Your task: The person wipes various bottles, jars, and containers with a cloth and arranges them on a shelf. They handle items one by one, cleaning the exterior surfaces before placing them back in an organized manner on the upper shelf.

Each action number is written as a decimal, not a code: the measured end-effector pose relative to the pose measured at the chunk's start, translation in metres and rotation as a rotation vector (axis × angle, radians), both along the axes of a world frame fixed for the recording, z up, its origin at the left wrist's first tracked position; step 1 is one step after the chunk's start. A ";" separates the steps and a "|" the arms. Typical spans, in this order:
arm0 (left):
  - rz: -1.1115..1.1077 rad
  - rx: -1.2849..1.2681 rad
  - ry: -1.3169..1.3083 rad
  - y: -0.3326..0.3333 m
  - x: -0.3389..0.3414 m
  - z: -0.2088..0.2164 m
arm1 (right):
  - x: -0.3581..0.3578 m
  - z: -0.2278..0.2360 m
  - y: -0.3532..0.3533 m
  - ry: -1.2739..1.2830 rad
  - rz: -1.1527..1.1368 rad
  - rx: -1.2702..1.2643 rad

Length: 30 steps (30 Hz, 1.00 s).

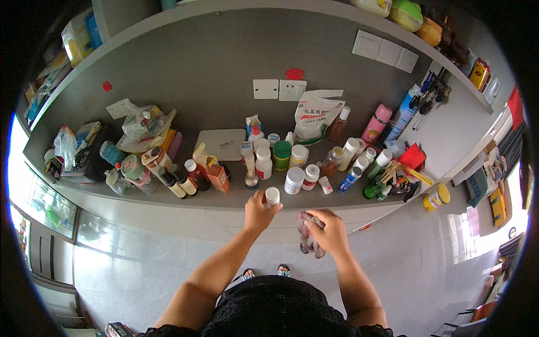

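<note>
**Grey shelf, white bottle in your left hand, cloth in your right**

Grey and broad, the long shelf curves across the middle of the frame, with the grey wall rising behind it into the upper half. Pale floor tiles fill the lower left and lower right, and your dark clothing sits at the bottom centre.

Your two forearms come up from the lower edge toward the shelf's front edge, just below centre. On the shelf, the biggest item is the white pouch with green print, upper centre right, leaning against the wall. Left of it lies a flat white board. A crumpled clear plastic bag sits in the upper left part of the shelf, and a pink bottle stands toward the upper right.

Your right hand, right of centre, has its fingers closed around a crumpled dark, mottled cloth that hangs below the shelf edge.

Your left hand, at centre, has its fingers curled around a small white bottle, held upright at the shelf's front edge. Just above and right of it stand a white jar and a white bottle with a red label. A small glass bottle with a metal cap stands just above your left hand.
</note>
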<state>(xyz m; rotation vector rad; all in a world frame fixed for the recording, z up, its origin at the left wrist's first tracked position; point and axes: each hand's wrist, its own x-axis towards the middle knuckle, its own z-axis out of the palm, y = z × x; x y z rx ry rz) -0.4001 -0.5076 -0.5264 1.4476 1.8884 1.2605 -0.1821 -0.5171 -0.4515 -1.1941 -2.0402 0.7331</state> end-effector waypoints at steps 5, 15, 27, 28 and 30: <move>0.114 -0.003 0.202 0.043 0.002 -0.036 | 0.008 -0.018 -0.007 0.022 -0.052 -0.068; 0.029 0.471 0.333 0.022 0.036 -0.023 | 0.026 -0.033 0.000 0.093 -0.123 0.009; 0.021 0.165 0.330 0.051 0.054 0.043 | 0.030 -0.010 0.006 0.209 -0.097 0.100; -0.007 0.289 0.352 0.040 0.052 0.049 | 0.032 -0.003 0.006 0.233 -0.093 0.121; -0.088 0.440 0.303 0.020 0.051 0.058 | 0.034 0.022 0.006 0.333 -0.049 0.162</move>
